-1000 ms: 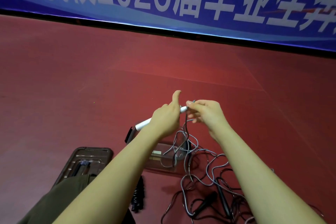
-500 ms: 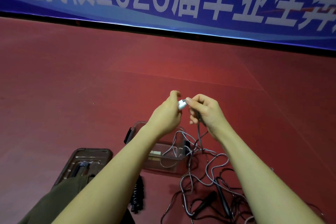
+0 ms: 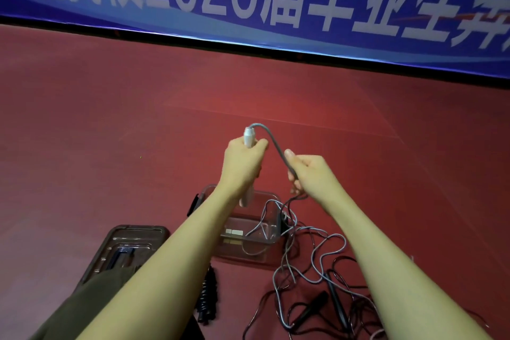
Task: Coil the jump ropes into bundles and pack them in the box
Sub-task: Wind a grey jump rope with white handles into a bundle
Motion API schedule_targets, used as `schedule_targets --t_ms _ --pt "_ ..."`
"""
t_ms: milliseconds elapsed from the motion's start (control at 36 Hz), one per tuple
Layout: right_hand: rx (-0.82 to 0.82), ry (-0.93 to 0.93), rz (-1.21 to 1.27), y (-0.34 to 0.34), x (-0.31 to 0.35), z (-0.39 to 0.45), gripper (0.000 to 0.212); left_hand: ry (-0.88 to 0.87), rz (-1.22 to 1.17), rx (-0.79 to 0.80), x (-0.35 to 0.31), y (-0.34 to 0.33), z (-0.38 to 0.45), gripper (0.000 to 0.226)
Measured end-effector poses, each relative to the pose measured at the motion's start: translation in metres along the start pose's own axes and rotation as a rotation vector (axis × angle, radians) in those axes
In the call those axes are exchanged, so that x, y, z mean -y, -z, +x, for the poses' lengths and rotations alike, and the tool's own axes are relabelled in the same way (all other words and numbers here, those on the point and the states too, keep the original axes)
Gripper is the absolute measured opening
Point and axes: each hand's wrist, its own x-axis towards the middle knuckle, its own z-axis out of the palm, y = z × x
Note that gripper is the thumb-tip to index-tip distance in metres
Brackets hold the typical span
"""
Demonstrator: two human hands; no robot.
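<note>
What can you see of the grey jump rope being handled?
The grey jump rope has a white, plastic-looking handle, held roughly upright by the left hand, both ends sticking out of the fist. A thin grey cord leaves the top, arches over and passes through the right hand, which pinches it. Below, the cord hangs slack, partly into the clear box, then loops loosely on the red floor.

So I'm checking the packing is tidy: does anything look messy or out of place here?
Yes: grey and black jump rope cords lie tangled on the red floor beside the clear plastic box, one grey loop spilling over its rim. The box's lid lies off, to its left.
</note>
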Motion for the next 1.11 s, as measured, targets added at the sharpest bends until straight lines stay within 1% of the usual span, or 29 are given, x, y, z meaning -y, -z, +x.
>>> schedule_targets --t_ms 56,111,167,222,278,333,389,444,472,556,611,667,722,778,833,917,972,1000,1056,1111 --pt "-0.070 0.006 -0.054 -0.001 -0.005 0.001 0.054 0.009 -0.095 0.027 -0.002 0.001 -0.001 0.019" --pt "-0.127 0.001 -0.057 -0.002 -0.005 0.003 0.055 0.001 -0.185 0.075 -0.003 0.001 -0.004 0.018" --pt "-0.136 -0.009 -0.073 -0.002 -0.004 0.004 0.056 -0.008 -0.271 0.101 -0.003 -0.002 -0.005 0.029" --pt "-0.092 -0.042 -0.104 -0.005 -0.001 0.003 0.059 -0.022 -0.295 0.029 -0.004 -0.005 -0.006 0.041" --pt "-0.024 -0.100 -0.126 -0.010 0.001 0.001 0.062 -0.034 -0.322 -0.100 -0.007 -0.008 -0.006 0.037" --pt "0.005 -0.152 -0.156 -0.014 0.004 0.000 0.064 -0.023 -0.366 -0.196 -0.010 -0.012 -0.006 0.034" --pt "-0.030 -0.160 -0.185 -0.015 0.008 0.001 0.064 0.000 -0.392 -0.255 -0.013 -0.014 -0.006 0.029" --pt "-0.105 -0.136 -0.246 -0.014 0.010 0.001 0.061 0.018 -0.408 -0.273 -0.017 -0.016 -0.008 0.017" --pt "-0.150 -0.124 -0.282 -0.014 0.010 0.000 0.060 0.028 -0.420 -0.275 -0.018 -0.018 -0.008 0.015" --pt "-0.281 -0.102 -0.347 -0.017 0.010 -0.004 0.053 0.076 -0.510 -0.298 -0.021 -0.022 -0.009 0.016" --pt "-0.303 -0.141 -0.359 -0.021 0.010 -0.005 0.056 0.112 -0.639 -0.309 -0.025 -0.025 -0.008 0.025" --pt "-0.263 -0.205 -0.334 -0.023 0.010 -0.006 0.065 0.132 -0.774 -0.301 -0.031 -0.028 -0.008 0.029" --pt "-0.241 -0.240 -0.234 -0.024 0.012 -0.006 0.070 0.143 -0.884 -0.296 -0.034 -0.029 -0.007 0.031" --pt "-0.267 -0.243 -0.133 -0.023 0.014 -0.004 0.067 0.168 -0.976 -0.291 -0.034 -0.028 -0.005 0.034" --pt "-0.322 -0.231 -0.073 -0.021 0.017 -0.002 0.057 0.219 -1.040 -0.271 -0.031 -0.027 -0.002 0.033" --pt "-0.384 -0.184 -0.069 -0.020 0.016 0.005 0.051 0.279 -1.126 -0.242 -0.024 -0.027 0.001 0.030" --pt "-0.419 -0.169 -0.084 -0.019 0.015 0.007 0.050 0.268 -1.058 -0.261 -0.019 -0.028 0.003 0.028" --pt "-0.432 -0.166 -0.096 -0.017 0.016 0.006 0.050 0.266 -0.969 -0.276 -0.017 -0.028 0.003 0.024" --pt "-0.452 -0.177 -0.133 -0.009 0.014 0.006 0.053 0.255 -0.746 -0.306 -0.012 -0.025 0.003 0.008" --pt "-0.465 -0.186 -0.188 0.001 0.014 0.005 0.056 0.165 -0.520 -0.362 -0.003 -0.022 0.005 0.035"
